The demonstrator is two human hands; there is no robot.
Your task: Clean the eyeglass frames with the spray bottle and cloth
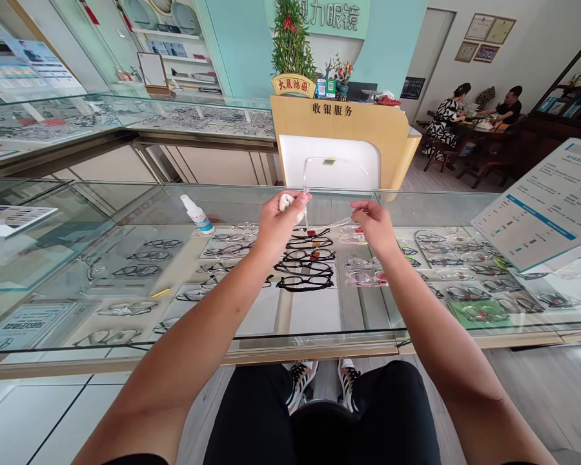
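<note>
My left hand (285, 216) is closed around a pair of clear-framed eyeglasses (306, 177) and a bunched white cloth (285, 203). One see-through temple stretches out above the counter, with a yellow-green tag on it. Lower down, the other temple reaches across to my right hand (372, 223), whose fingers are pinched at its end. Below my hands, several black eyeglasses (305, 282) lie in a column at the counter. To the left stands a white spray bottle (197, 214) with a blue label, tilted in the picture.
The glass display counter (252, 342) spans in front of me, with rows of eyeglasses inside. A white printed sign (547, 200) stands at right. Beyond are a wooden cashier desk (397, 129) and two people (448, 119) seated at a table.
</note>
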